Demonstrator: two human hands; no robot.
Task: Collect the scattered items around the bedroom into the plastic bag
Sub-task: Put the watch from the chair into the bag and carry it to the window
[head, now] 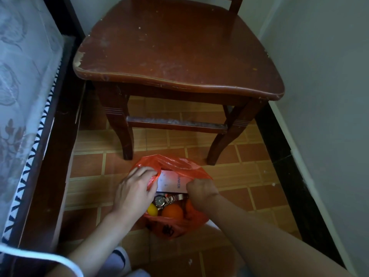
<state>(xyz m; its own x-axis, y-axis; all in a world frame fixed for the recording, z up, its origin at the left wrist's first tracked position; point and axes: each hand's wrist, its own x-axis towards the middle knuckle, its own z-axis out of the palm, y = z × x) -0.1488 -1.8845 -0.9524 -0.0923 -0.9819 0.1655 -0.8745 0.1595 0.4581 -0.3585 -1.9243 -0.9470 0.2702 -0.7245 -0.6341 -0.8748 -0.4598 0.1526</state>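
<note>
Plastic bag [175,166], bright orange, sits on the tiled floor [249,176] just in front of the wooden chair [179,56]. Both hands hold its mouth wide: the left hand [135,188] pinches the left rim, the right hand [201,189] is clenched on the right rim, probably so things drop in easily. Inside lie a white box [172,183], a wristwatch [165,199], an orange [172,211] and something yellow [152,208]. Bed [30,96] and wall [329,96] hem the strip; open floor lies beneath the chair.
</note>
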